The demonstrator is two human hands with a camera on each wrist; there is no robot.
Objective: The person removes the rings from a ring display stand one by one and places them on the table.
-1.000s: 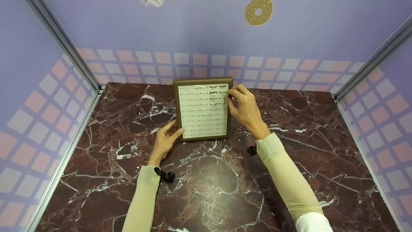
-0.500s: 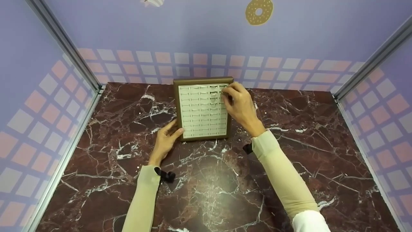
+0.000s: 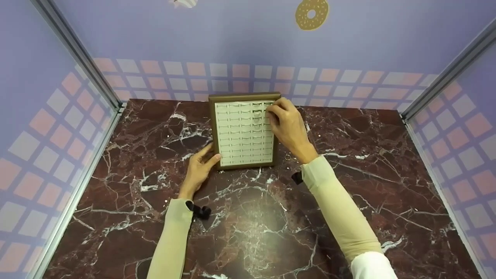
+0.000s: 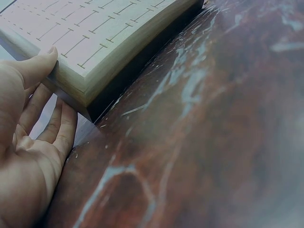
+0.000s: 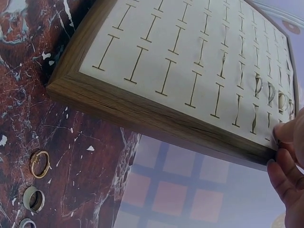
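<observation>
Since a second ago, in the head view, the right hand (image 3: 290,126) has shifted inward from the right edge of the white slotted board with a brown wooden frame (image 3: 236,149), at the far side of the dark red marbled table (image 3: 248,232).

In the left wrist view, the left hand (image 4: 33,166) grips the board's lower corner.

In the right wrist view, several silver-coloured rings (image 5: 271,93) fill slots; a gold-coloured ring (image 5: 33,164) and two loose silver-coloured ones (image 5: 27,197) remain outside. Filling looks early. Whether the right fingertips pinch a ring, I cannot tell.

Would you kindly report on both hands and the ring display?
Left hand holding partly filled display; right hand at its upper right, grip unclear; loose rings beside it, no obstruction seen.
</observation>
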